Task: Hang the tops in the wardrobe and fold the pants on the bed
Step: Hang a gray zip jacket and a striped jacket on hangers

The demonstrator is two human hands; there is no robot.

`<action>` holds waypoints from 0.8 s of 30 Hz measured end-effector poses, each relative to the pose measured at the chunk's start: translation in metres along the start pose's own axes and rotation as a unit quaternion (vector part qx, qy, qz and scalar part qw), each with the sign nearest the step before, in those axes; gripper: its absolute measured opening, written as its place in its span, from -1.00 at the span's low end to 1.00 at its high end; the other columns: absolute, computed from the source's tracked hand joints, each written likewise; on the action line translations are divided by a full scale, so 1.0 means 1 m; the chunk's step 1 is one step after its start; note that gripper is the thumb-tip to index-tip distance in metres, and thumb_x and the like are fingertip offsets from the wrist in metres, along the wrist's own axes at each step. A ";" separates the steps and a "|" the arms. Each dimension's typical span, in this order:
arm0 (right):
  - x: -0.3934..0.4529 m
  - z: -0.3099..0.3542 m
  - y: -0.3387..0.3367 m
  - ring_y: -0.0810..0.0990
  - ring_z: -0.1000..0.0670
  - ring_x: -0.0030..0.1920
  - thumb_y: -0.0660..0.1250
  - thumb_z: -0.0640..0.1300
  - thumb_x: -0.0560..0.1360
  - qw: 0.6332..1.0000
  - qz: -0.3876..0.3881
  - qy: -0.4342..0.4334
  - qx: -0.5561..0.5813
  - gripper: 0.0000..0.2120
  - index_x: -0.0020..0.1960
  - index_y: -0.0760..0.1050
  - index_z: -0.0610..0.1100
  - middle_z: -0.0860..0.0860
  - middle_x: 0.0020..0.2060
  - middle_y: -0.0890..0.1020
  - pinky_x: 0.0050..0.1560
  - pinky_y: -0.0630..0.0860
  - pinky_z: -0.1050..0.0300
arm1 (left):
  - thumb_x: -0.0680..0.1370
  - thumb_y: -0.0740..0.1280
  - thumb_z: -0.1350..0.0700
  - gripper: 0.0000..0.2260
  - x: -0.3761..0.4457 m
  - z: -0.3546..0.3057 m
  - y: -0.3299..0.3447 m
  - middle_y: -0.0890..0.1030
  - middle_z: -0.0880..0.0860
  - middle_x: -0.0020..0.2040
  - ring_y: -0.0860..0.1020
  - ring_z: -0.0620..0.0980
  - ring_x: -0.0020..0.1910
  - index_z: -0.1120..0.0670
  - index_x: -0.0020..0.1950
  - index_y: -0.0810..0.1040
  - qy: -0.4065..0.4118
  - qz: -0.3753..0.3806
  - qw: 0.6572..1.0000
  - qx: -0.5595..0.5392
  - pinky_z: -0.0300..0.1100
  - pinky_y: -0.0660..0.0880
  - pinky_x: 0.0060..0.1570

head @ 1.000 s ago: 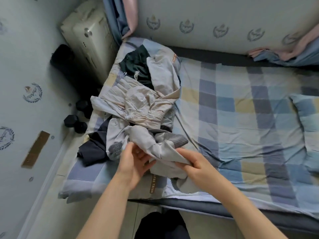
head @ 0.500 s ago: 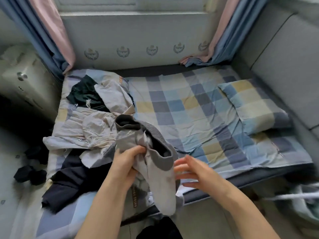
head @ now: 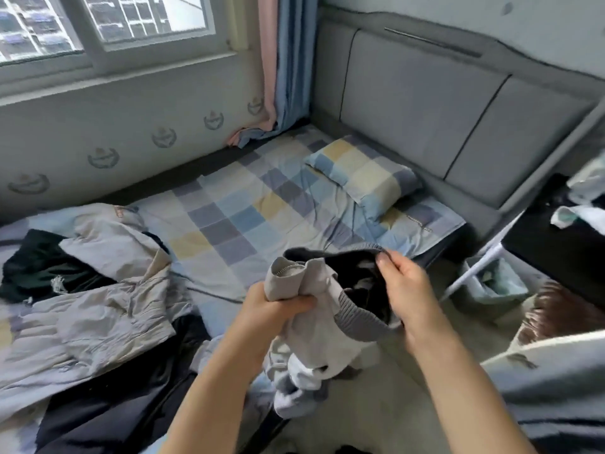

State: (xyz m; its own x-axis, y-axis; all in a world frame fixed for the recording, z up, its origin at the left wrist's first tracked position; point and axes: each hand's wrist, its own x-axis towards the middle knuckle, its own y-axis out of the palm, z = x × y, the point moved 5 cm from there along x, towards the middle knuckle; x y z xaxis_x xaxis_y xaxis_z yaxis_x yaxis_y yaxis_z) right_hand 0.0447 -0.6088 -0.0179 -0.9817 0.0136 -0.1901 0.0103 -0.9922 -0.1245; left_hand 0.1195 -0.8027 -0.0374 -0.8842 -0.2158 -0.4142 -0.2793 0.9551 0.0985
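I hold a light grey jacket [head: 314, 342] with dark grey ribbed trim up over the bed's near edge. My left hand [head: 271, 306] grips a bunched part of it near the zip. My right hand [head: 402, 286] pinches the ribbed hem, so its dark inside shows. The rest of the jacket hangs down in a crumpled bundle. A pile of clothes lies on the left of the checked bed [head: 248, 217]: a beige wrinkled garment [head: 98, 309], a dark green one [head: 36, 267] and a dark navy one [head: 124, 398].
A checked pillow [head: 363, 172] lies against the grey padded headboard [head: 435, 109]. A window and blue-pink curtain [head: 281, 67] stand behind the bed. On the right are a dark table [head: 556, 244] and a lined bin [head: 491, 283] on the floor.
My view has swung right toward the headboard. The jacket has come up off the pile, and my right hand, open beside it half a second ago, now pinches its ribbed hem.
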 end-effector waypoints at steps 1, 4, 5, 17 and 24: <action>0.002 0.003 -0.019 0.63 0.02 0.00 0.22 -0.11 0.61 0.999 -0.035 0.001 0.036 -0.81 -0.05 0.60 0.00 0.03 -0.05 0.68 0.04 0.54 0.13 | 0.24 0.57 0.23 -0.79 0.002 0.005 0.005 0.72 0.10 -0.19 0.70 0.05 -0.13 0.10 -0.16 0.68 0.001 0.003 1.000 0.018 0.03 0.63 -0.11; 0.000 0.025 -0.075 0.66 0.06 -0.03 0.21 -0.12 0.61 0.990 -0.075 -0.041 0.109 -0.69 -0.14 0.64 0.17 0.11 -0.13 0.70 0.02 0.56 0.09 | 0.39 0.53 0.26 -0.85 0.007 0.016 0.023 0.69 -0.02 -0.34 0.65 -0.14 -0.37 0.07 -0.15 0.63 -0.002 -0.031 0.998 0.055 -0.25 0.55 -0.41; -0.002 0.033 -0.089 0.66 0.10 -0.06 0.20 -0.14 0.62 0.989 -0.070 -0.058 0.118 -0.66 -0.14 0.64 0.20 0.13 -0.15 0.70 -0.02 0.56 0.13 | 0.39 0.53 0.23 -0.87 0.008 0.022 0.031 0.70 0.01 -0.32 0.65 -0.11 -0.36 0.07 -0.14 0.64 -0.013 -0.028 0.996 0.078 -0.23 0.55 -0.40; -0.072 0.071 -0.261 0.55 0.03 -0.11 0.26 -0.21 0.58 0.986 -0.026 -0.167 0.002 -0.87 -0.03 0.58 -0.08 -0.02 -0.18 0.61 0.02 0.47 0.09 | 0.38 0.49 -0.19 -0.34 -0.026 0.023 0.253 0.50 -0.05 0.34 0.54 -0.06 0.22 -0.08 0.43 0.37 0.084 0.268 0.911 0.303 -0.12 0.47 0.24; -0.136 0.063 -0.370 0.61 0.00 -0.17 0.40 -0.22 0.35 0.981 -0.062 -0.169 -0.068 -0.84 -0.07 0.58 -0.08 -0.05 -0.22 0.65 -0.08 0.54 0.09 | 0.46 0.30 0.16 -0.87 -0.073 0.044 0.405 0.48 0.02 -0.36 0.40 0.02 -0.32 0.18 -0.26 0.48 0.257 0.196 0.865 0.383 -0.13 0.33 -0.32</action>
State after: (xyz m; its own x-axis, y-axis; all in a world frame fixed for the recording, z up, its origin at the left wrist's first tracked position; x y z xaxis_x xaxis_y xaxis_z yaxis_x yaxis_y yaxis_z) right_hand 0.1627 -0.2510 0.1158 -0.9837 0.0673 0.1665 -0.1096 -0.9594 -0.2597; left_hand 0.0871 -0.3908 -0.0073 -0.9596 0.2812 -0.0081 0.2355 0.7871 -0.5702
